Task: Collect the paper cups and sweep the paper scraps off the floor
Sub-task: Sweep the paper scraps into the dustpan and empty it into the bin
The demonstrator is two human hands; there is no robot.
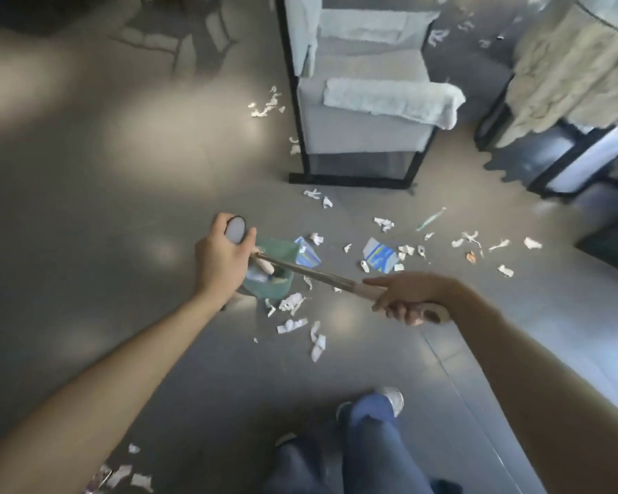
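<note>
My left hand (222,262) grips the white oval top of the handle of a green dustpan (277,251) standing on the grey floor. My right hand (405,297) grips the beige handle of a broom (311,274), index finger lying along it. The broom's shaft runs left to the dustpan, where its head lies over the pan's mouth. Two flattened blue-and-white paper cups lie on the floor: one (307,254) right beside the dustpan, the other (380,256) further right. White paper scraps (293,324) are strewn below the dustpan, and several more (471,238) lie to the right.
A grey armchair (364,130) on a black frame stands ahead, with scraps (264,106) at its left. A second chair under a furry throw (571,83) is at far right. A thin green stick (430,219) lies on the floor. My legs (368,443) are below, more scraps (122,474) at bottom left.
</note>
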